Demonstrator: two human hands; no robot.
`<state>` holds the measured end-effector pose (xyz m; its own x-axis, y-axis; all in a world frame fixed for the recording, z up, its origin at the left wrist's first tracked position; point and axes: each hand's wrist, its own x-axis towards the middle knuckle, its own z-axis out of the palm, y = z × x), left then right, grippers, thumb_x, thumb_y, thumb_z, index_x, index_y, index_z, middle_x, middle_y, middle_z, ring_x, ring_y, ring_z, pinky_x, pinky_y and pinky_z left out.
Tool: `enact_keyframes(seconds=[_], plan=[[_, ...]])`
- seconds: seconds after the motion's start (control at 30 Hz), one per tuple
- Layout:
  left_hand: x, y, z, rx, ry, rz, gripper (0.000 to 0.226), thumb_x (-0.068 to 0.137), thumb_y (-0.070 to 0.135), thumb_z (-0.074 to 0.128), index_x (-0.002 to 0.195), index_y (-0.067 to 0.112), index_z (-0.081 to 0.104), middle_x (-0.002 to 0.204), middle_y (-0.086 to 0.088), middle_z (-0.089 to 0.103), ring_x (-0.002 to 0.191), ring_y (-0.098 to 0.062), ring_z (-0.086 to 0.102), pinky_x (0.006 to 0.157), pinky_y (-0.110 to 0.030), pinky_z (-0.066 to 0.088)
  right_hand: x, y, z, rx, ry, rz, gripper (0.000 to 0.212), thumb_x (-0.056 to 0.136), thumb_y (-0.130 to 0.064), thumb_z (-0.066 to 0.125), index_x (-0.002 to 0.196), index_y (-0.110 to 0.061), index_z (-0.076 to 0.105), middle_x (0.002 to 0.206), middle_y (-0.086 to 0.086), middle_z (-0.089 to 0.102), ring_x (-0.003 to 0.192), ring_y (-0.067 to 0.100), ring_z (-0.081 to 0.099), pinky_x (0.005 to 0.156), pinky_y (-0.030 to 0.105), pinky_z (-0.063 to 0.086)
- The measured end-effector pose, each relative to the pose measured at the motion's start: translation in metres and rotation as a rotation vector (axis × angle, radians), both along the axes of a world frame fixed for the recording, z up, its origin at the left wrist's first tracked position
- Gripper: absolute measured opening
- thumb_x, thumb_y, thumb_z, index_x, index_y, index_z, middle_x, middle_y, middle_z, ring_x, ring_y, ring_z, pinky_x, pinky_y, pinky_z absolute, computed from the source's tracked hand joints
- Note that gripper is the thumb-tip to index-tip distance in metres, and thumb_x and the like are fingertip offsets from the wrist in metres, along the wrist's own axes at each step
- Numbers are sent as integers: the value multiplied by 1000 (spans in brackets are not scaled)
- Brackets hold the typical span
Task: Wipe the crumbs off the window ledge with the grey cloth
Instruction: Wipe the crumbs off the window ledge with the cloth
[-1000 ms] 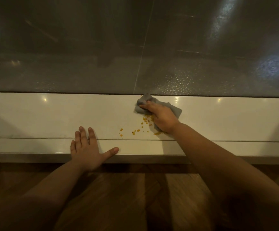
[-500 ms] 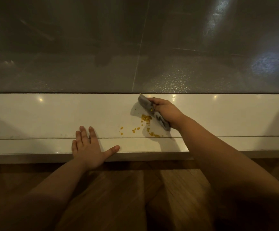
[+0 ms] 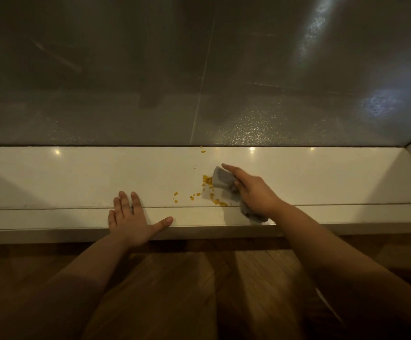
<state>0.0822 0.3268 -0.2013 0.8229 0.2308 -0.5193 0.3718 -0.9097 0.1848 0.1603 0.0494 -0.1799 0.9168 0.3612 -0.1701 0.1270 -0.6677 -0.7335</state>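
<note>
On the glossy white window ledge (image 3: 77,177), the right hand (image 3: 253,192) has its grip clamped on the crumpled grey cloth (image 3: 221,180) — orange-yellow crumbs (image 3: 207,180) lie just left of the cloth. The left hand (image 3: 131,222) rests flat, fingers spread, further left.

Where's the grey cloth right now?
In the head view, right of centre: the grey cloth sits bunched under the right hand on the window ledge, beside the crumbs.
</note>
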Motion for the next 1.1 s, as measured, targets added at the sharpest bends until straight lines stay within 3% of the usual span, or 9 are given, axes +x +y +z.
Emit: enact_keyframes(seconds=[0.1, 0.2, 0.3, 0.4, 0.6, 0.8, 0.9, 1.0, 1.1], plan=[[3, -1, 10, -40, 5, 18, 114, 73, 79, 34, 149, 11, -16, 154, -16, -27, 145, -31, -20, 119, -48, -3, -14, 5, 3, -56, -6, 31, 61, 94, -7, 40, 137, -48, 28, 132, 7, 54, 109, 25, 58, 92, 42, 50], [6, -18, 30, -68, -168, -78, 103, 82, 67, 42, 149, 11, -12, 155, -11, -26, 146, -27, -19, 118, -46, -2, -22, 10, 8, -205, -25, 75, 66, 82, 0, 51, 127, -43, 28, 125, 8, 59, 100, 28, 61, 80, 49, 53], [9, -55, 52, -330, -409, -345, 89, 89, 47, 53, 150, 19, -4, 156, 6, -15, 146, -13, -8, 121, -37, 3, -30, 13, 19, -313, -96, 174, 45, 87, -6, 48, 121, -32, 34, 118, 7, 60, 101, 28, 59, 81, 43, 50], [18, -89, 64, -579, -387, -498, 76, 89, 20, 62, 149, 26, 17, 154, 3, 29, 139, -11, 33, 114, -26, 31, -39, 15, 26, -184, -207, 394, 55, 87, -2, 48, 138, -15, 35, 140, 8, 41, 121, 23, 49, 101, 34, 44], [42, -117, 69, -659, -449, -508, 64, 83, 7, 66, 140, 24, 41, 129, 1, 58, 108, -1, 52, 86, 1, 38, -40, -9, 32, -161, -396, 446, 46, 86, 2, 51, 130, -10, 45, 136, 6, 42, 110, 17, 52, 93, 16, 42], [59, -133, 65, -656, -409, -484, 57, 87, 4, 59, 139, 23, 45, 123, -5, 64, 110, -16, 62, 95, -23, 48, -43, -27, 15, -138, -516, 279, 26, 91, -23, 45, 116, -21, 41, 132, -2, 32, 116, 19, 51, 98, 27, 47], [67, -126, 61, -575, -451, -448, 57, 85, -1, 55, 138, 20, 46, 126, -8, 63, 112, -18, 61, 94, -17, 43, -38, -39, 14, -131, -459, 70, 32, 92, -27, 50, 121, -15, 47, 133, 5, 38, 119, 21, 48, 99, 35, 47], [81, -108, 61, -504, -581, -291, 52, 86, 3, 47, 136, 15, 50, 132, -12, 57, 122, -24, 53, 97, -13, 32, -39, -63, 7, -237, -381, -62, 45, 92, -30, 54, 134, -17, 44, 143, 5, 37, 131, 19, 37, 109, 32, 35], [103, -83, 56, -406, -649, -115, 47, 90, -3, 47, 135, 12, 50, 130, -19, 51, 122, -31, 49, 104, -25, 33, -49, -88, -10, -403, -229, -122, 55, 97, -36, 41, 147, -22, 22, 158, -1, 13, 147, 17, 8, 119, 39, 13]])
